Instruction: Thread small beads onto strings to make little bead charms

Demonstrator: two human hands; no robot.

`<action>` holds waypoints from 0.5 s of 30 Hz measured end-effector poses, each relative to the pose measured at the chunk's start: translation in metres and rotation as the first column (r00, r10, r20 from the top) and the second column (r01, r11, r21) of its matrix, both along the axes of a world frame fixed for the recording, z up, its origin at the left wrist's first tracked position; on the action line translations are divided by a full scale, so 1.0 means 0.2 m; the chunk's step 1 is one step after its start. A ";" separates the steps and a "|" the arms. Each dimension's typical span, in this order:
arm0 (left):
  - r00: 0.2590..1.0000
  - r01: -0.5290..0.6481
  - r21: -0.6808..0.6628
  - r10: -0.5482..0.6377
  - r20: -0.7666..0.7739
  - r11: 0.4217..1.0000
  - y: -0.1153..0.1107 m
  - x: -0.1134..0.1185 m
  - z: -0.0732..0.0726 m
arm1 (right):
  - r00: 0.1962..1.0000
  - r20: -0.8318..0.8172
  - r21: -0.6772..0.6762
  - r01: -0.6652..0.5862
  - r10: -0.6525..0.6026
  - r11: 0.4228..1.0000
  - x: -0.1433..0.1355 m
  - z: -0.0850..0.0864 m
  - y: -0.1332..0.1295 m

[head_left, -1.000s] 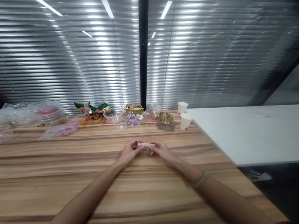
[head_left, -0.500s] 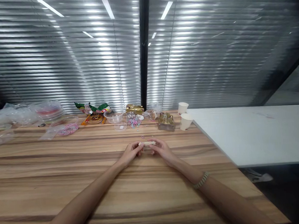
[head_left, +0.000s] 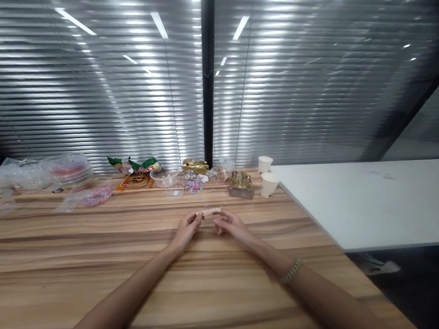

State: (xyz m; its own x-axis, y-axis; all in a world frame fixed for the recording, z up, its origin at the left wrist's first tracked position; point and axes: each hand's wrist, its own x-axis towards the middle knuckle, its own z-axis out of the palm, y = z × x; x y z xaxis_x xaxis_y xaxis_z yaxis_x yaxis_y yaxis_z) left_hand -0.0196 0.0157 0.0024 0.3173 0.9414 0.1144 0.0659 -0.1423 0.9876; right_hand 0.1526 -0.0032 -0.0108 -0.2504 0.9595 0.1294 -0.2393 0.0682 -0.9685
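Observation:
A small pale, elongated piece (head_left: pixel 209 212) spans the gap between my two hands above the wooden table (head_left: pixel 197 295). My left hand (head_left: pixel 188 228) pinches its left end between thumb and fingers. At its right end are the fingertips of my right hand (head_left: pixel 233 227), whose thumb is lower and whose other fingers are curled. A beaded bracelet (head_left: pixel 291 272) circles my right wrist. Just beyond the piece lies a small pink ring (head_left: pixel 206 206) on the table.
Along the back stand paper cups (head_left: pixel 269 184), a gold box (head_left: pixel 241 185), a clear bowl (head_left: pixel 164 178), small colourful pieces (head_left: pixel 194 184), green wrappers (head_left: pixel 143 165), a pink-filled dish (head_left: pixel 97 196) and stacked clear lids (head_left: pixel 71 169). A white table (head_left: pixel 374 204) adjoins at right.
The view has shifted slightly, so the objects appear a little lower and further left. The right thumb has moved down off the pale piece.

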 end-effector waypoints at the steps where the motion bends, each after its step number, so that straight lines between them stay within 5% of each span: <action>1: 0.999 -0.005 0.018 0.005 -0.037 1.000 -0.01 0.00 0.00 | 1.000 0.005 0.010 -0.008 0.008 1.000 0.00 -0.01 0.00; 7: 0.986 -0.019 0.078 0.032 -0.161 0.997 -0.08 -0.06 0.05 | 0.999 0.041 -0.002 -0.018 0.018 1.000 0.00 -0.02 0.01; 15: 0.961 -0.252 -0.242 0.272 0.050 0.937 -0.13 -0.37 0.03 | 0.997 0.065 -0.002 -0.044 0.044 0.999 0.01 -0.03 0.02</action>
State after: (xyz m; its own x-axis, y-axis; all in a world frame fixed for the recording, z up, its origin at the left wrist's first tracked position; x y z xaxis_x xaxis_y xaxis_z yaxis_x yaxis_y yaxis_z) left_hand -0.0937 -0.0100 0.0083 0.0548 0.9933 -0.1016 -0.0118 0.1024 0.9947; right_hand 0.1541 0.0001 -0.0172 -0.3001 0.9475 0.1104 -0.1782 0.0580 -0.9823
